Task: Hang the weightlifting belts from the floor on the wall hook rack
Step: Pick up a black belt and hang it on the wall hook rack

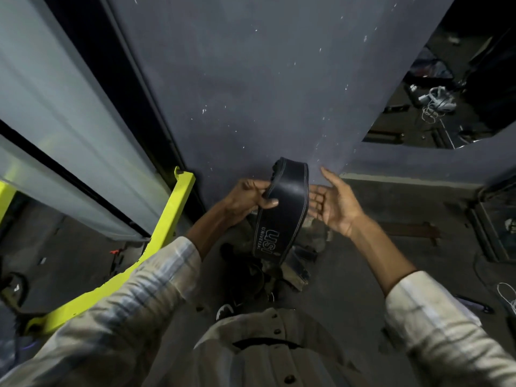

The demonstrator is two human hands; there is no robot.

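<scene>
Your head view is dim overall. Pale light falls on the frosted grey panels at left, and the lime-yellow metal frame reads brightest. The dark grey speckled wall is evenly lit, without glare. The floor below lies in deep shadow, detail lost. Straight edges bow from wide-angle distortion; the striped pale sleeves are soft and blurred.

We see a black stitched belt, "USI UNIVERSAL" printed, hanging folded from the left hand, above more belts on the floor.
</scene>
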